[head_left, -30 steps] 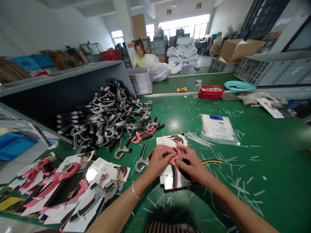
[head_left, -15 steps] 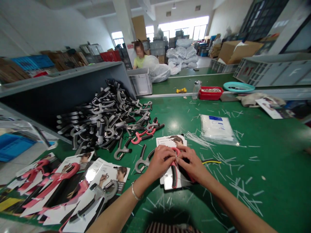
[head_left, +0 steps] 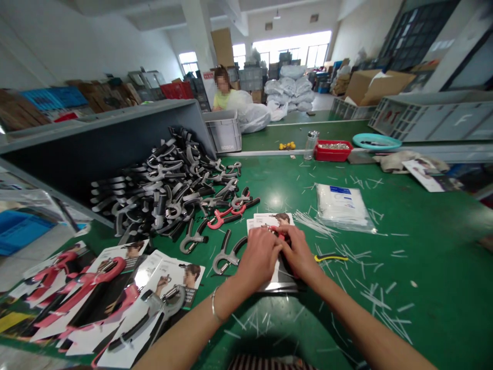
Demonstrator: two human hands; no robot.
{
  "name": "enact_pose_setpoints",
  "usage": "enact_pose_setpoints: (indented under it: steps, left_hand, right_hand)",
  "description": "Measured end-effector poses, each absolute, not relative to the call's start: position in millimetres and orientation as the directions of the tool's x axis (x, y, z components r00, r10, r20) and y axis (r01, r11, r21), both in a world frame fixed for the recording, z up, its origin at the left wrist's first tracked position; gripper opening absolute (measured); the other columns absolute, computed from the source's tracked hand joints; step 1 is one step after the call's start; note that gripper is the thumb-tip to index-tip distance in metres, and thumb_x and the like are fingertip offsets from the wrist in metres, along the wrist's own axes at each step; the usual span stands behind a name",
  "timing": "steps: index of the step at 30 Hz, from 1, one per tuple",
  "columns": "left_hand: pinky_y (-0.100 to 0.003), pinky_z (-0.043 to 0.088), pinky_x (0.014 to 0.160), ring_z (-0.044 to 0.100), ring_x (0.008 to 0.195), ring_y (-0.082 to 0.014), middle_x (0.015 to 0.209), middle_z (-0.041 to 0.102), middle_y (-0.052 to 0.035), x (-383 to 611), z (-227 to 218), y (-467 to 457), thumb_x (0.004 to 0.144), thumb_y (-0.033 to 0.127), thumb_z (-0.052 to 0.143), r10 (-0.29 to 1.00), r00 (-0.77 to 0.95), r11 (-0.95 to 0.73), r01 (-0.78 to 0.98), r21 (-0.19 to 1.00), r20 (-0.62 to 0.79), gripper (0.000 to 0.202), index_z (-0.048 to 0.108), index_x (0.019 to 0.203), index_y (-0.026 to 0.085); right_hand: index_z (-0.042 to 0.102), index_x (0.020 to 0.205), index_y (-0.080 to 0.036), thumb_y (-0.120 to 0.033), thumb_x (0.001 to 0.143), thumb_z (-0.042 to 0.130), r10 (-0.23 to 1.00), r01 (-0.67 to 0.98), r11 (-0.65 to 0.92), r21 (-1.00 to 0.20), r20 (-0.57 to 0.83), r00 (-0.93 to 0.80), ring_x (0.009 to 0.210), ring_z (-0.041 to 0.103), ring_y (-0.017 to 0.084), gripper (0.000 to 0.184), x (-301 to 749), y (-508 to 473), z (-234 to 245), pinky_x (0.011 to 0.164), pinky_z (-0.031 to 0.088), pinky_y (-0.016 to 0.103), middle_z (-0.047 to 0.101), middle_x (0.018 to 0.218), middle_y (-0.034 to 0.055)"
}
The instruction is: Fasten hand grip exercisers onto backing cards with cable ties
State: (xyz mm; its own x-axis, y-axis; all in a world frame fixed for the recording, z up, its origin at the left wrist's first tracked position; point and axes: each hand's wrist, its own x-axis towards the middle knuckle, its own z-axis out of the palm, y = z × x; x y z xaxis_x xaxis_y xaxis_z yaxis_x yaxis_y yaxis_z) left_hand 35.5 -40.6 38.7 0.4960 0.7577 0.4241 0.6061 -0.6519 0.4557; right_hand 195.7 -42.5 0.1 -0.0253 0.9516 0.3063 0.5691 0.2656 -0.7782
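Note:
Both hands are closed over a red and black hand grip strengthener [head_left: 282, 237] lying on printed cards [head_left: 269, 221]. My left hand [head_left: 261, 258] covers most of it, fingers curled down. My right hand [head_left: 297, 253] presses in from the other side, its fingers meeting the left ones near the spring end. The hands hide the handles and whatever the fingertips pinch. Right of the cards lies a yellow and black handled tool [head_left: 331, 257], its head hidden. White cable ties [head_left: 314, 224] fan out behind my right hand. A grey hand grip strengthener [head_left: 227, 257] rests to the left.
A big pile of grey and black grip strengtheners [head_left: 165, 190] spills from a grey bin [head_left: 200, 123]. Carded grippers [head_left: 92, 282] overlap at front left. Beyond are a bag of cable ties [head_left: 342, 205], a red tray [head_left: 333, 151] and a glass jar [head_left: 311, 145]. A person [head_left: 223, 95] sits opposite.
My left hand has rolled forward and right over the strengthener, now hiding the black handle that showed before. My right hand has shifted slightly up and left.

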Motion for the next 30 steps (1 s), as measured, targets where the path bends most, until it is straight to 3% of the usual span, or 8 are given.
enact_pose_setpoints:
  steps: [4, 7, 9, 12, 14, 20, 23, 30]
  left_hand:
    - [-0.050, 0.041, 0.096, 0.053, 0.096, -0.0264, 0.092, 0.061, -0.0103, 37, 11, -70, 0.092, 0.009, 0.042, 0.627, 0.636, -0.770, 0.592, 0.237, 0.449, 0.018, 0.058, 0.091, 0.017]
    - [-0.049, 0.043, 0.094, 0.054, 0.095, -0.0266, 0.091, 0.061, -0.0100, 37, 3, -79, 0.093, 0.010, 0.042, 0.621, 0.677, -0.775, 0.605, 0.181, 0.395, 0.019, 0.058, 0.092, 0.018]
    - [-0.050, 0.043, 0.097, 0.054, 0.104, -0.0284, 0.103, 0.061, -0.0115, 34, 11, -80, 0.095, 0.020, 0.048, 0.677, 0.614, -0.724, 0.655, 0.216, 0.406, 0.012, 0.057, 0.102, 0.018]
    - [-0.055, 0.041, 0.097, 0.051, 0.113, -0.0340, 0.118, 0.057, -0.0160, 21, 26, -84, 0.086, 0.049, 0.064, 0.814, 0.373, -0.530, 0.791, 0.306, 0.446, 0.048, 0.052, 0.119, 0.016]
    - [-0.054, 0.044, 0.090, 0.055, 0.104, -0.0345, 0.109, 0.058, -0.0152, 9, 30, -86, 0.077, 0.058, 0.069, 0.867, 0.300, -0.438, 0.840, 0.320, 0.399, 0.060, 0.053, 0.115, 0.015]
    - [-0.042, 0.047, 0.081, 0.057, 0.089, -0.0262, 0.088, 0.059, -0.0089, -4, 20, -85, 0.091, 0.031, 0.057, 0.857, 0.402, -0.497, 0.809, 0.314, 0.321, 0.014, 0.057, 0.093, 0.017]
    - [-0.041, 0.047, 0.080, 0.057, 0.087, -0.0250, 0.087, 0.060, -0.0090, -7, 25, -85, 0.094, 0.026, 0.051, 0.854, 0.433, -0.514, 0.788, 0.340, 0.288, 0.014, 0.059, 0.089, 0.017]
    - [-0.033, 0.047, 0.087, 0.060, 0.095, -0.0191, 0.099, 0.067, -0.0053, -22, 32, -82, 0.097, 0.019, 0.048, 0.830, 0.484, -0.534, 0.551, 0.641, 0.275, 0.018, 0.064, 0.105, 0.022]
  right_hand:
    - [0.063, 0.113, -0.023, -0.020, 0.089, 0.050, 0.939, 0.581, 0.293, -0.759, 0.344, -0.024, 0.111, 0.052, 0.026, 0.028, 188, -35, -1, 0.099, 0.037, 0.046, 0.062, 0.113, 0.0089]
    - [0.063, 0.112, -0.023, -0.023, 0.088, 0.052, 0.938, 0.577, 0.302, -0.759, 0.345, -0.038, 0.114, 0.052, 0.027, 0.027, 191, -36, 2, 0.100, 0.037, 0.047, 0.062, 0.117, 0.0088]
    - [0.063, 0.113, -0.024, -0.027, 0.089, 0.054, 0.939, 0.580, 0.299, -0.758, 0.343, -0.036, 0.114, 0.051, 0.027, 0.026, 198, -42, 8, 0.100, 0.037, 0.047, 0.062, 0.118, 0.0083]
    - [0.064, 0.108, -0.024, -0.029, 0.093, 0.053, 0.938, 0.597, 0.331, -0.731, 0.325, -0.123, 0.107, 0.054, 0.026, 0.019, 211, -62, 22, 0.095, 0.042, 0.044, 0.065, 0.110, 0.0067]
    - [0.064, 0.100, -0.024, -0.027, 0.096, 0.050, 0.926, 0.619, 0.378, -0.689, 0.282, -0.252, 0.098, 0.056, 0.025, 0.015, 215, -78, 29, 0.088, 0.045, 0.040, 0.068, 0.101, 0.0056]
    - [0.067, 0.092, -0.020, -0.022, 0.095, 0.048, 0.866, 0.782, 0.500, -0.372, 0.210, -0.454, 0.090, 0.053, 0.029, 0.020, 189, -96, 35, 0.079, 0.046, 0.044, 0.067, 0.088, 0.0109]
    - [0.066, 0.086, -0.021, -0.018, 0.091, 0.051, 0.865, 0.814, 0.500, -0.295, 0.206, -0.457, 0.091, 0.054, 0.031, 0.016, 177, -92, 37, 0.080, 0.044, 0.045, 0.067, 0.085, 0.0120]
    - [0.064, 0.087, -0.023, -0.013, 0.086, 0.058, 0.876, 0.649, 0.423, -0.633, 0.103, -0.471, 0.086, 0.054, 0.023, 0.011, 199, -87, 43, 0.076, 0.043, 0.036, 0.067, 0.085, 0.0027]
